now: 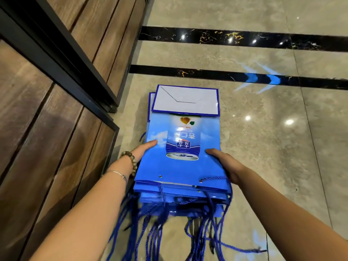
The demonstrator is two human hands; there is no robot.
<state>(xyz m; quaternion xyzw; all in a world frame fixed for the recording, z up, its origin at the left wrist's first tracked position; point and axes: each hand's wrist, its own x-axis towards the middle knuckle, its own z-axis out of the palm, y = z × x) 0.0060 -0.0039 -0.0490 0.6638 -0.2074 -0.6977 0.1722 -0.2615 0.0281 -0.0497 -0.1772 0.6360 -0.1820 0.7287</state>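
A stack of flat blue paper gift bags (180, 166) is held level above the floor. The top bag shows a printed drink can and a folded white base panel (185, 100) at its far end. Blue rope handles (160, 232) hang in a tangle from the near end. My left hand (143, 149) grips the stack's left edge, thumb on top, with the fingers hidden beneath. My right hand (226, 164) grips the right edge the same way. A bead bracelet and a thin bangle sit on my left wrist.
A wood-panelled wall with black metal frames (62, 59) runs along the left, close to the stack. The polished beige stone floor (263, 138) spreads ahead and right, crossed by two black marble strips (207, 36). Blue arrow lights (263, 78) shine on the floor.
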